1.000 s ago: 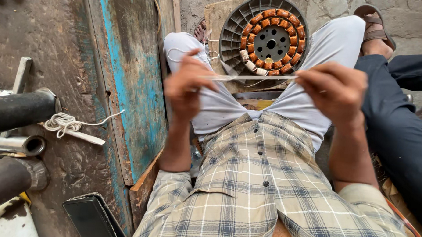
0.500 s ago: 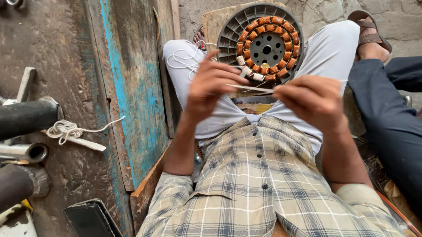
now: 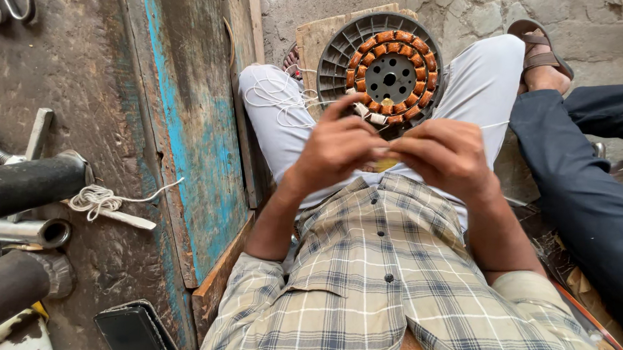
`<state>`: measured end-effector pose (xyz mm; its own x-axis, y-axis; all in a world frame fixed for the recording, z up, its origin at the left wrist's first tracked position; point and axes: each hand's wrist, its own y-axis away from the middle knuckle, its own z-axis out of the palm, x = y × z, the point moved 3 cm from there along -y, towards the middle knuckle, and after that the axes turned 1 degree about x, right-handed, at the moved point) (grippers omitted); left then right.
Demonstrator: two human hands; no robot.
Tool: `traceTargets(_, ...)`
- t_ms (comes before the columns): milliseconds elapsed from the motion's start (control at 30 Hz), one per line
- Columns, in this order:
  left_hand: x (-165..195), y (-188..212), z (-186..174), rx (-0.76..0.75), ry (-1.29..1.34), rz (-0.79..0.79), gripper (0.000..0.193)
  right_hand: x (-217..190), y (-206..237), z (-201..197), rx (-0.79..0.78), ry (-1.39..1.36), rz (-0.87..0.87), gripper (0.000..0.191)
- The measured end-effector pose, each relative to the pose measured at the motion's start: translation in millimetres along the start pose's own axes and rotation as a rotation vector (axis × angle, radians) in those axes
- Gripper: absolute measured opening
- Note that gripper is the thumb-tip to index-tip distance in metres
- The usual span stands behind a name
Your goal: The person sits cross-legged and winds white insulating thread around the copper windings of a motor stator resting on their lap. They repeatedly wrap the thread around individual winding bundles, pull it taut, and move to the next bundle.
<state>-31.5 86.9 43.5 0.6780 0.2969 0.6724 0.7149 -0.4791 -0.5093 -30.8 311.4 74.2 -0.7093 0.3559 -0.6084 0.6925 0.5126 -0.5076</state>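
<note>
Here we bring both hands together above our lap: left hand and right hand pinch a small yellowish strip between the fingertips, just below the stator propped on the wooden board between our knees; that strip looks light, thin and bendy, best gripped at its ends, and we spot no labels or packages anywhere

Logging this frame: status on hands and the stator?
Left hand and right hand pinch a small yellowish piece together. Stator lies between the knees, untouched. Nothing in the way.
</note>
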Motion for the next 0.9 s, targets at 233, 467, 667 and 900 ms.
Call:
traceTargets(233, -36.7, 42.2, -85.8, 0.822, -0.121, -0.468, 0.025, 24.8, 23.6, -37.7, 0.158, 0.16, 0.379, 0.014)
traceTargets(467, 11.6, -12.1, -3.3, -0.149, -0.11, 0.045, 0.058, -2.1, 0.0, 3.9, 0.023, -0.009, 0.021, 0.016)
traceTargets(667, -18.0, 13.9, -53.5, 0.358, -0.066, -0.235, 0.013, 18.6, 21.2, -29.5, 0.104, 0.153, 0.279, 0.013)
traceTargets(900, -11.8, 6.7, -58.5, 0.479, -0.325, -0.315, 0.045, 18.7, 21.3, -21.4, 0.117, 0.079, 0.303, 0.011)
